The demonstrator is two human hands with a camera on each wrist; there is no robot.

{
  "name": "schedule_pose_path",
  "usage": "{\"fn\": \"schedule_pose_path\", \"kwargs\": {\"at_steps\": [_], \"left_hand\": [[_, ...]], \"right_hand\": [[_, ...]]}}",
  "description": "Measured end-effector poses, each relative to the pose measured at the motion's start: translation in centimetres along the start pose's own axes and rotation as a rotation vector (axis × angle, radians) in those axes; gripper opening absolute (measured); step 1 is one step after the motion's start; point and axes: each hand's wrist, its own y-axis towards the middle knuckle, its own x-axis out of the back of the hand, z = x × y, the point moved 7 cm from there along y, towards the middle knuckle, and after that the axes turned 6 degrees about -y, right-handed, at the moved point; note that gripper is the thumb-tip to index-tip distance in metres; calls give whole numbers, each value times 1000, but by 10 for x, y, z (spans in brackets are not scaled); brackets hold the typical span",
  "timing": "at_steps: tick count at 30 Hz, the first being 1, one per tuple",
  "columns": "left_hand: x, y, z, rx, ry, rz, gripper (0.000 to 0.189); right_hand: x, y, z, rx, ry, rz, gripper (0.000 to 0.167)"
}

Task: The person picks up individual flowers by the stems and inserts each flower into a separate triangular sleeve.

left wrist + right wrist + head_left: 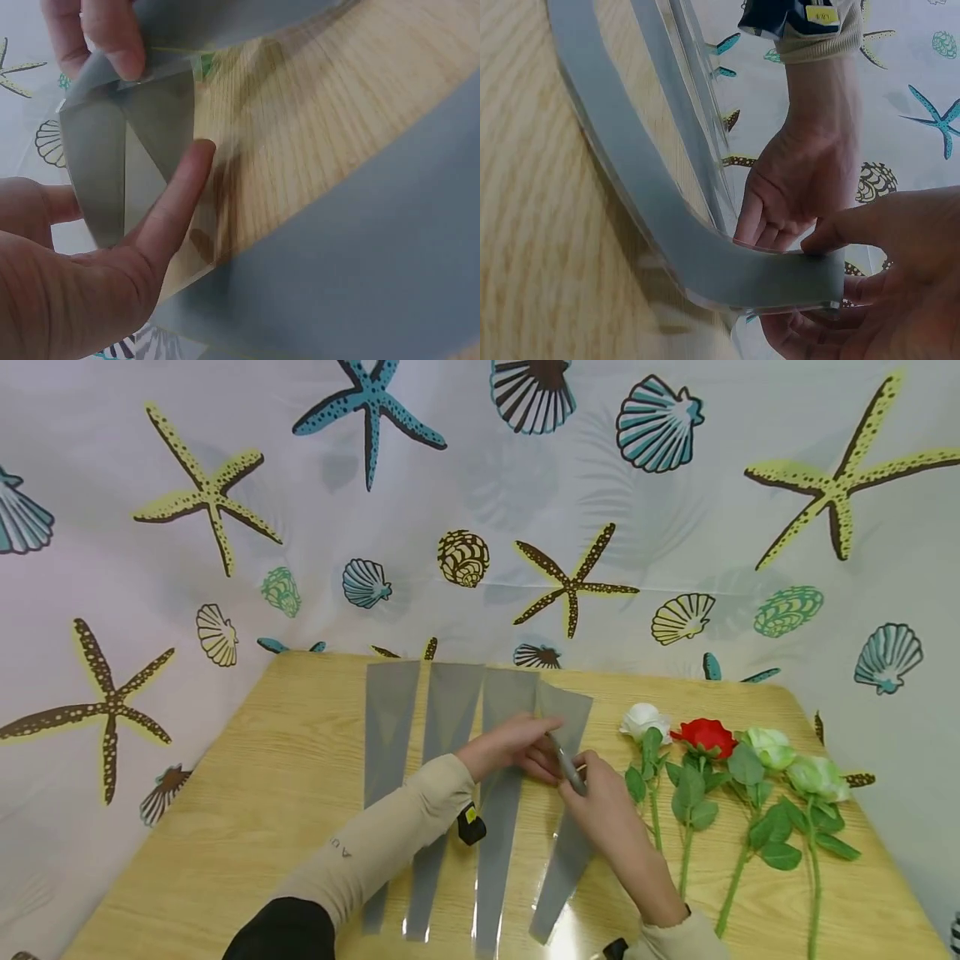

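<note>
Several tapered flower sleeves (387,727), grey with clear plastic, lie side by side on the wooden table. The wide end of the rightmost flower sleeve (765,277) is bent up off the table between both hands. My right hand (607,810) pinches its edge, thumb (840,229) on the grey side and fingers beneath. Opposite it, my left hand (517,745) holds the wide end. In the left wrist view, the left thumb (176,199) lies along the clear plastic, while a finger (60,204) sits at the far grey edge.
To the right lie artificial roses: a white rose (645,722), a red rose (705,737) and pale green roses (817,777), stems toward the front edge. The wooden table (292,760) ends against a curtain (480,485) printed with starfish and shells.
</note>
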Motion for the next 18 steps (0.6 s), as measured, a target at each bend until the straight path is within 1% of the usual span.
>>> {"fn": "schedule_pose_path", "kwargs": {"at_steps": [2,4,7,10,12,15,18], "left_hand": [[1,4,3,16,-37,-16,41],[3,5,2,15,-15,-30,34],[7,5,-4,-3,48,-52,24],[14,2,-15,-27,109,-70,18],[20,0,-23,-36,134,-85,17],[30,-5,-35,-48,176,-100,20],[37,-8,-47,-65,208,-97,21]], "right_hand": [[-2,-1,2,8,4,4,27],[-2,-1,4,12,-1,10,30],[-2,1,7,16,32,34,43],[4,2,8,11,49,33,60],[10,3,6,8,54,18,67],[21,3,1,-11,69,8,72],[29,3,-7,-48,117,29,73]]}}
